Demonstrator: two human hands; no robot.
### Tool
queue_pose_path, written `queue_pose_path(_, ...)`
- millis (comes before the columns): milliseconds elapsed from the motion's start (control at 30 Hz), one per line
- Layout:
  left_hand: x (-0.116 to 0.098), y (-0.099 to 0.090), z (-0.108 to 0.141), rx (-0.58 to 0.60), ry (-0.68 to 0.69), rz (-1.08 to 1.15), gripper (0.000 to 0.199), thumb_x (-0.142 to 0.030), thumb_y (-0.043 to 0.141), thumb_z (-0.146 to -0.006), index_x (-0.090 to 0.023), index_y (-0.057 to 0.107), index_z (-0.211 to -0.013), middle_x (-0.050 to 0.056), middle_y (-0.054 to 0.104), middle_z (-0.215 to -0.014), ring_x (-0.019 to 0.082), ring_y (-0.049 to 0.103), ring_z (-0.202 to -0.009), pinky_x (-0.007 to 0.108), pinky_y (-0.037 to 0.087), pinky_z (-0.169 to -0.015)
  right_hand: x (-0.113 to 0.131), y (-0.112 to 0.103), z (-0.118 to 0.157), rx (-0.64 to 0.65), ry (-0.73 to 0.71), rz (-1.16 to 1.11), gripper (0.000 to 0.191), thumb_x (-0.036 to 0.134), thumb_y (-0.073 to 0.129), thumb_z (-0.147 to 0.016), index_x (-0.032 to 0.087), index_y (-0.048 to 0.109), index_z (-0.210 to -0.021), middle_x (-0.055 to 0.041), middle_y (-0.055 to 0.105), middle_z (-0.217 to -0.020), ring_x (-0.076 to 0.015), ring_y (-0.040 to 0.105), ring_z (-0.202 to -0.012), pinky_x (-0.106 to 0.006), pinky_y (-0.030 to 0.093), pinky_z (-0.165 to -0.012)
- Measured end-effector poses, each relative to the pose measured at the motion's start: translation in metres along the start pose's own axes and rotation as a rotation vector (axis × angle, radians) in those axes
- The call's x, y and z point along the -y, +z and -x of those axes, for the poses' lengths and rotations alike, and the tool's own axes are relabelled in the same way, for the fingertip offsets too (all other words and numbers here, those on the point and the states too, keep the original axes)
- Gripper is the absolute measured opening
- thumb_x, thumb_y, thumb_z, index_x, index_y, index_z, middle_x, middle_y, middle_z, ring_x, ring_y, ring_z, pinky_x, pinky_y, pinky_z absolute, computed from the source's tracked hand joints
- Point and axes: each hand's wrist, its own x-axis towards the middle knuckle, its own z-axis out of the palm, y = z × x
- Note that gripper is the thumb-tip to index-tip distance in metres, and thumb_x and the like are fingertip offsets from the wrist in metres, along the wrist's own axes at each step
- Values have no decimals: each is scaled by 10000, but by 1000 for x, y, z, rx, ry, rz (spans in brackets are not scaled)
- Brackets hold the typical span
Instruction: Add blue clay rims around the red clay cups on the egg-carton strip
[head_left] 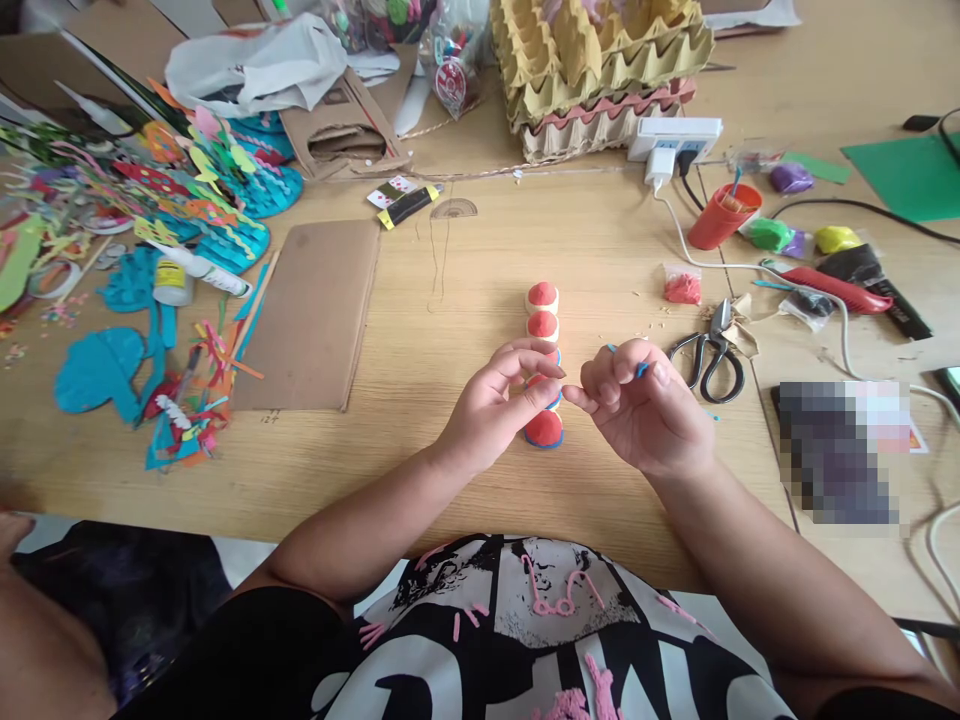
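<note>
A row of small red domes (544,428) with pale sides runs away from me across the wooden table. Blue edging shows along the bases of the nearer ones. My left hand (491,405) is over the middle of the row, its thumb and fingers curved with a narrow gap between them, and partly covers the domes. Just right of the row, my right hand (652,410) is raised with curled fingers, pinching a small piece of blue clay (641,370). A bit of blue also shows at its knuckles.
Black-handled scissors (716,350) and a bag of red clay (682,285) lie to the right, near a red cup (724,215) and a white cable. A cardboard sheet (304,315) and blue paper scraps lie left. Egg trays (600,70) stand behind.
</note>
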Motion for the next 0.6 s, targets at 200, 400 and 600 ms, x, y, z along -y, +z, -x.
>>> queue_pose_path(200, 1, 0, 0, -1, -36, 53, 148, -399, 740, -910, -261, 729, -962, 46, 586, -1359, 198, 638, -1107, 353, 552, -938, 0, 0, -1, 21, -4, 4, 212, 415, 647, -967, 229, 703, -880, 21, 567, -699, -115, 565, -682, -338, 662, -786)
queue_pose_path(400, 1, 1, -1, 6, -120, 142, 188, -413, 782, -870, -259, 725, -962, 25, 590, -1301, 174, 621, -1055, 341, 532, -934, -2, -2, 1, 45, -27, 57, 178, 389, 669, -953, 229, 727, -902, 12, 572, -728, -119, 555, -695, -309, 639, -750)
queue_pose_path(600, 1, 2, -2, 30, -164, 149, 232, -405, 806, -843, -249, 668, -944, 23, 546, -1392, 203, 592, -1133, 356, 532, -942, -4, -3, 5, 74, -66, 122, 163, 353, 649, -971, 225, 741, -930, 9, 550, -731, -117, 528, -693, -306, 590, -804)
